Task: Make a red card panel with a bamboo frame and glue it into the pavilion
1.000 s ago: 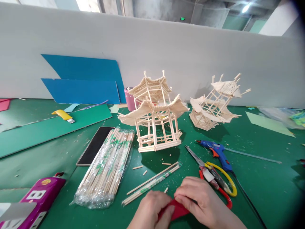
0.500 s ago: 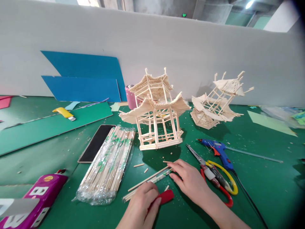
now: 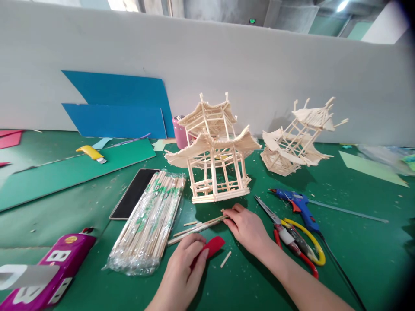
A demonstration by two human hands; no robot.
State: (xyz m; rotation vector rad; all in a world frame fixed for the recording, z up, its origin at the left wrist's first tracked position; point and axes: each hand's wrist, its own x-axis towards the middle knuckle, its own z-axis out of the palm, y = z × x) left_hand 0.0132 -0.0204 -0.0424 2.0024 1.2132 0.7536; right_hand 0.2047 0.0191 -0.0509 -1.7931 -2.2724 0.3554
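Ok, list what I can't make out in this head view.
In the head view:
Red piece: near end, hidden by the left hand.
Loose sticks: far ends, covered by the right hand.
Dark slab: right side, hidden by the bagged sticks.
Purple power strip: cut off at the lower left edge.
Pink container: right side, behind the stick model.

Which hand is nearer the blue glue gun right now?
The right hand: it touches the loose sticks, across the scissors from the glue gun. The left hand, holding the red piece, is farther left and nearer the camera.
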